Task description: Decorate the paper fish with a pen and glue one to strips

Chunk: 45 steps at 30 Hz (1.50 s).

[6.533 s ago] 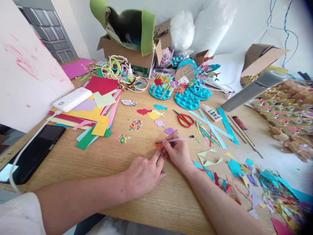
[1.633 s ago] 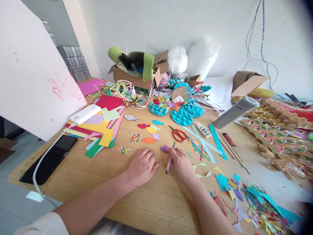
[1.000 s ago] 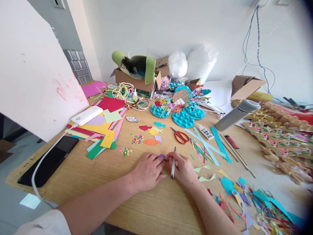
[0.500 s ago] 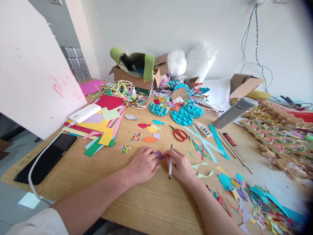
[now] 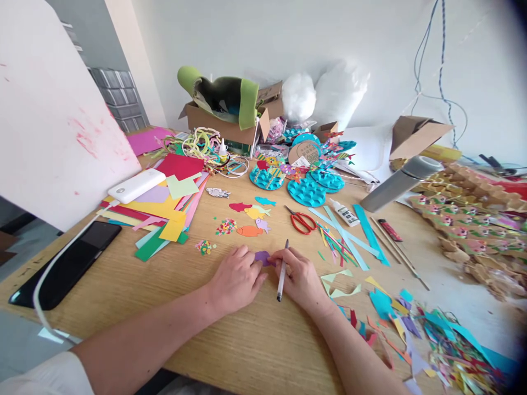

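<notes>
A small purple paper cut-out (image 5: pixel 261 257) lies on the wooden table between my two hands; part of it is covered by fingers. My left hand (image 5: pixel 235 278) is closed with bent fingers at its left edge. My right hand (image 5: pixel 302 274) pinches the right end of the cut-out and has a grey-white pen (image 5: pixel 282 280) tucked between its fingers, dark tip pointing toward me. Just beyond are an orange paper fish (image 5: pixel 250 231), a yellow fish (image 5: pixel 254 213), a red fish (image 5: pixel 239 207), a blue fish (image 5: pixel 265 201) and a small lilac fish (image 5: pixel 262 225).
Red-handled scissors (image 5: pixel 303 222), a white glue bottle (image 5: pixel 345 213) and paper strips (image 5: pixel 349 238) lie beyond my right hand. A grey flask (image 5: pixel 399 184) leans farther right. Paper scraps (image 5: pixel 453 340) cover the near right. Coloured sheets (image 5: pixel 173 219), a power bank (image 5: pixel 136 185) and a phone (image 5: pixel 68 263) occupy the left.
More of the purple cut-out shows between my fingers, and it sits slightly farther left. The pen has shifted a little left with my right hand. The camera view has moved slightly.
</notes>
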Tool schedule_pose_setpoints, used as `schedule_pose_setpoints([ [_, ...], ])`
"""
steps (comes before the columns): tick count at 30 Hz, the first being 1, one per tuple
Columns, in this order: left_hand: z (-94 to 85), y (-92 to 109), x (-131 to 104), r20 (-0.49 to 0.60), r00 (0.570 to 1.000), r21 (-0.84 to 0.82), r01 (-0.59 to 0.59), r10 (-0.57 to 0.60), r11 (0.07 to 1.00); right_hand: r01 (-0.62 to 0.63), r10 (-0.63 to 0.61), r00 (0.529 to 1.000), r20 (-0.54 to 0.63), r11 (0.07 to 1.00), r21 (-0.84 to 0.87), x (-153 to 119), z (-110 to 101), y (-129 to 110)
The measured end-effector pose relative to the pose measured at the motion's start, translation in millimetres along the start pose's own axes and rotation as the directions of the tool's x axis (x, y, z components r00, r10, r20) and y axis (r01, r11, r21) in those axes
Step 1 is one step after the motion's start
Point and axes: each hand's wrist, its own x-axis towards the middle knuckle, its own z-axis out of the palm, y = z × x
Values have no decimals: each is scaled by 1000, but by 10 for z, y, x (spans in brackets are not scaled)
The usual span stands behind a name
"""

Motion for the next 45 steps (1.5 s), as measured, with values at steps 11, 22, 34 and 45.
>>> schedule_pose_setpoints([
  [11,17,8,-38,45,999,-75,15,-12,997,10,-10,1000,-14,1000,-25,23,-1,-17],
  [22,-12,38,-42,79,996,-49,46,-42,998,4,-4,1000,-20,1000,7,1,21,-2],
  [34,-26,49,-51,103,993,-56,64,-58,996,-5,6,999,-35,999,33,-11,39,-9],
  [45,-12,17,-60,121,991,-86,73,-63,994,-13,15,999,-42,999,50,-5,40,-10],
])
